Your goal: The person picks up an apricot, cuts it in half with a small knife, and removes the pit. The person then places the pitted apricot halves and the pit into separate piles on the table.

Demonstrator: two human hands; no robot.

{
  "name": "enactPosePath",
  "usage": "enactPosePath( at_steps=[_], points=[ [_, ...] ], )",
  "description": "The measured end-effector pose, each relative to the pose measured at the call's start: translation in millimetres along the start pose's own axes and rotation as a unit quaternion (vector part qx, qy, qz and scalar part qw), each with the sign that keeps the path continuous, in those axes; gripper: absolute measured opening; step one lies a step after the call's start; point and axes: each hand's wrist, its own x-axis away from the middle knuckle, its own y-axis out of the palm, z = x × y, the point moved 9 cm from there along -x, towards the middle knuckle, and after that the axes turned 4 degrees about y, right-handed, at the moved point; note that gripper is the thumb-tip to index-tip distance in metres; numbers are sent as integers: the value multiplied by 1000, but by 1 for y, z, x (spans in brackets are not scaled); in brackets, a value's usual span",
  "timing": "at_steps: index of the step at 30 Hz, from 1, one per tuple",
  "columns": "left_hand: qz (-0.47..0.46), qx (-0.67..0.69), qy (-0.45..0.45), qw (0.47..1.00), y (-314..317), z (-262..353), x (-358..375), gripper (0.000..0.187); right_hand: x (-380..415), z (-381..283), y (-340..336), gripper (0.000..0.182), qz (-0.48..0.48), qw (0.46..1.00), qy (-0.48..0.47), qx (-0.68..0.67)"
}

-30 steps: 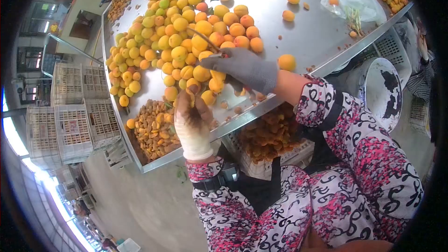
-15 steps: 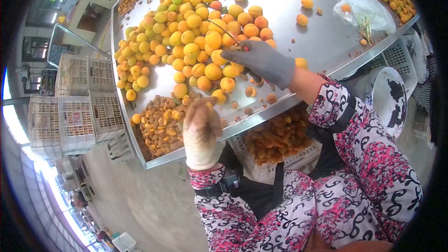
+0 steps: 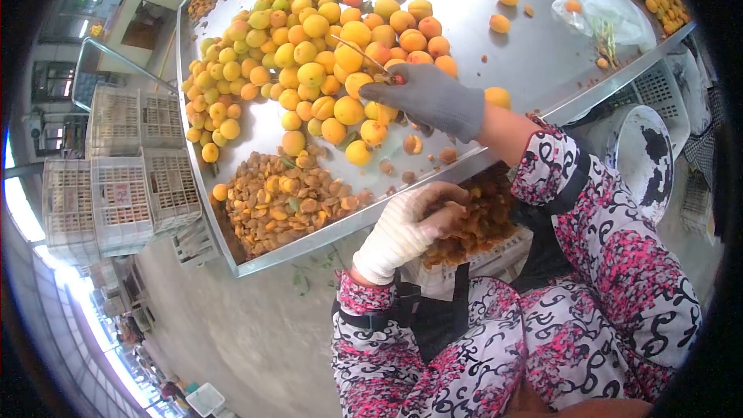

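My right hand (image 3: 437,99), in a grey glove, holds a small knife (image 3: 359,53) with a thin blade and a red bit at its handle. The blade points up and left over a heap of whole apricots (image 3: 313,73) on the metal table (image 3: 460,19). My left hand (image 3: 402,224), in a white glove with bare-looking fingertips, is just beyond the table's near edge. Its fingers are curled over a crate (image 3: 495,254) of split apricot pieces (image 3: 487,224); what they hold, if anything, is hidden. A pile of brown apricot stones (image 3: 282,205) lies at the table's near left corner.
Stacked plastic crates (image 3: 116,193) stand left of the table. A clear plastic bag (image 3: 592,8) and a few loose apricots (image 3: 499,24) lie to the right on the table. Below its right edge is a stained white basin (image 3: 642,159).
My left hand has moved right and down, from beside the stone pile to above the crate. The right hand keeps the knife nearly in place. The view has shifted slightly.
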Motion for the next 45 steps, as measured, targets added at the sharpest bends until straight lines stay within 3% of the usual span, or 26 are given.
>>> enactPosePath(
  at_steps=[1, 2, 7, 9, 12, 15, 17, 18, 19, 20, 21, 22, 23, 24, 26, 27, 28, 30, 33, 36, 38, 39, 40, 42, 44, 45],
  points=[
    [1, 0, 0, 1000, -2, -1, 0, 24, 3, -13, -4, 28, 17, 990, -122, -71],
    [27, 20, -22, 999, -8, -6, 2, 25, 10, -25, -9, 39, 32, 960, -242, -141],
    [152, 181, -27, 971, -40, -7, 11, 24, 10, -27, -12, 37, 81, 947, -297, -90],
    [141, 180, -25, 973, -38, -8, 13, 26, 14, -31, -15, 37, 97, 941, -314, -76],
    [103, 135, -77, 982, -31, -3, 13, 27, 7, -23, -9, 32, 22, 958, -246, -147],
    [109, 110, -38, 987, -31, 2, 11, 25, 9, -26, -12, 28, 89, 933, -344, -55],
    [204, 103, -27, 973, -52, 5, 18, 24, 31, -40, -11, 26, 228, 830, -491, 137],
    [227, -6, 43, 973, -72, 14, 23, 22, 32, -40, -11, 26, 228, 830, -491, 137],
    [280, 83, 87, 953, -89, 4, 35, 23, 25, -37, -13, 27, 188, 868, -452, 76],
    [379, 32, 61, 923, -110, 9, 44, 27, 19, -34, -15, 29, 147, 900, -409, 14],
    [427, 50, 99, 898, -125, 10, 49, 36, 24, -37, -18, 29, 148, 901, -408, 13],
    [481, -258, 94, 832, -132, 40, 61, 46, 13, -29, -17, 32, 102, 945, -309, -29],
    [484, -387, 107, 778, -140, 38, 62, 50, 3, -17, -11, 37, 52, 975, -205, -71],
    [479, -507, 118, 707, -139, 46, 58, 53, 4, -19, -10, 37, 51, 975, -206, -71],
    [458, -266, 69, 845, -136, 22, 40, 52, -5, 2, -4, 43, 32, 992, -69, -98],
    [397, -259, 19, 881, -135, 0, 26, 53, -6, 2, -5, 43, 32, 992, -70, -97],
    [366, -388, 64, 843, -123, 4, 21, 53, -7, 2, -3, 49, 15, 992, -79, -97],
    [310, -480, 21, 821, -107, 7, 4, 49, -6, 2, -4, 56, -2, 991, -88, -98],
    [311, -487, 1, 816, -109, -7, -7, 45, 7, -8, -3, 56, -24, 989, -97, -105],
    [294, -507, -23, 810, -114, -19, -13, 43, 25, -18, 0, 56, -24, 991, -133, -16],
    [312, -442, 25, 841, -123, -21, -7, 46, 31, -2, 40, 56, -211, 953, -155, 153],
    [312, -341, 22, 887, -131, -30, -4, 45, 55, -30, 42, 54, -169, 887, -406, 139],
    [352, -279, 64, 891, -139, -34, 1, 39, 51, -25, 41, 54, -167, 887, -408, 137],
    [346, 86, 49, 933, -129, -36, 6, 39, 38, 1, 43, 53, -244, 949, -94, 173],
    [340, 88, 77, 933, -119, -17, 4, 44, 36, -7, 34, 49, -221, 960, -102, 140],
    [333, 94, 103, 932, -113, -7, 2, 50, 38, -18, 19, 47, -169, 979, -112, 34]
  ],
)
